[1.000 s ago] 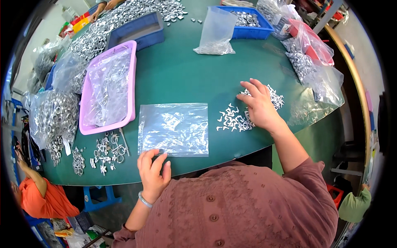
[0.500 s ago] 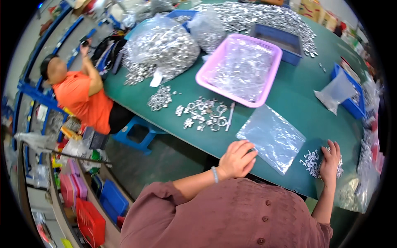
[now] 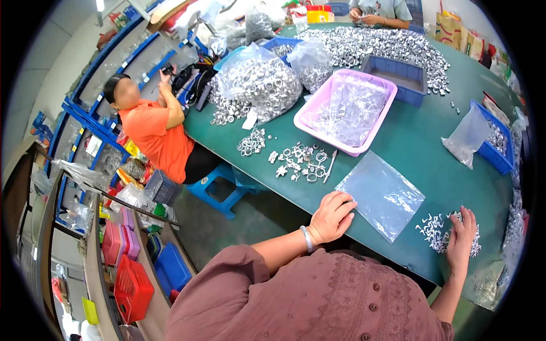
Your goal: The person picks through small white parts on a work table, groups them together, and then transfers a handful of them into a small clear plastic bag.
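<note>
My left hand point(image 3: 333, 217) rests at the table's near edge with loosely bent fingers, holding nothing visible. Its fingertips are just beside a flat clear plastic bag point(image 3: 380, 196) lying on the green table point(image 3: 273, 209). To the right of the bag, my right hand point(image 3: 462, 237) lies palm down over a small pile of silver hook-shaped metal pieces point(image 3: 433, 231). Its fingers are stretched out, and the palm hides part of the pile. Left of the bag, rings and other small silver parts point(image 3: 294, 159) are spread out beside a thin whitish stick point(image 3: 330, 166).
A pink tub point(image 3: 300, 116) with bagged parts stands beyond the bag, next to a dark blue tray point(image 3: 398, 79). Large heaps of metal parts point(image 3: 375, 48) cover the far side. A blue bin point(image 3: 496, 150) sits at right. A person in orange point(image 3: 153, 131) is at left; another's hands point(image 3: 367, 19) show across.
The whole view has shifted, bringing a person across the table into sight. Both hands stay in nearly the same places, by the bag and over the pile.
</note>
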Demonstrator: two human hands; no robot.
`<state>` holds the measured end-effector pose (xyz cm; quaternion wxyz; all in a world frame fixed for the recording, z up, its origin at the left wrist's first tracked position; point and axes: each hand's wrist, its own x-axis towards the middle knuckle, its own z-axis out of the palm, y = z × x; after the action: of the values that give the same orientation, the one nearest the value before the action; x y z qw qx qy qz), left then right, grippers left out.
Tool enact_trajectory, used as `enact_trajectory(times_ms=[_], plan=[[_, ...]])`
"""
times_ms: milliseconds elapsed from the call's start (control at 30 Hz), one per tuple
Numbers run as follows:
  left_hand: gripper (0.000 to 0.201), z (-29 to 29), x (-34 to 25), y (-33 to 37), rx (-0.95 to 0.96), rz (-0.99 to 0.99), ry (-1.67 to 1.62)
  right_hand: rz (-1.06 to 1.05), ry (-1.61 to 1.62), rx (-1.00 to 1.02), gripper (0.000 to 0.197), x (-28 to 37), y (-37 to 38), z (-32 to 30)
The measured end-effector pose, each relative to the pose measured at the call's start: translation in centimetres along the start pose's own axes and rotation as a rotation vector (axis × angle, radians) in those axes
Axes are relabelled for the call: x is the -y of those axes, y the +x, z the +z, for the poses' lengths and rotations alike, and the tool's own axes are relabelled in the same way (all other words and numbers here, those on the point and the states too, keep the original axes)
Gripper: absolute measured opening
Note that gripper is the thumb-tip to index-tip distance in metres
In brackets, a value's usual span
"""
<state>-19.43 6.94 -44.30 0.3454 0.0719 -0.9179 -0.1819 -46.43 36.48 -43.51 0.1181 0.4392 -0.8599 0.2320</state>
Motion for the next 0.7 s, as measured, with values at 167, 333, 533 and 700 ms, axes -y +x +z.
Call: enact_trajectory(times_ms=[167, 333, 533, 700], plan=[[0.032, 0.3, 0.0, 0.2, 0.029, 0.029, 0.032, -0.009, 0.027, -0.048, 0.033, -0.2, -0.8, -0.3], [0.034, 0.3, 0.2, -0.2, 0.039, 0.025, 0.058, -0.035, 0.082, -0.086, 0.032, 0.4, -1.5, 0.3], [0.035, 0.5, 0.0, 0.1, 0.033, 0.058, 0.04, -0.006, 0.124, -0.08, 0.033, -0.5, -1.5, 0.8], [0.035, 0.6, 0.1, -0.4, 0.022, 0.032, 0.018, -0.024, 0.145, -0.025, 0.033, -0.5, -0.8, 1.0]])
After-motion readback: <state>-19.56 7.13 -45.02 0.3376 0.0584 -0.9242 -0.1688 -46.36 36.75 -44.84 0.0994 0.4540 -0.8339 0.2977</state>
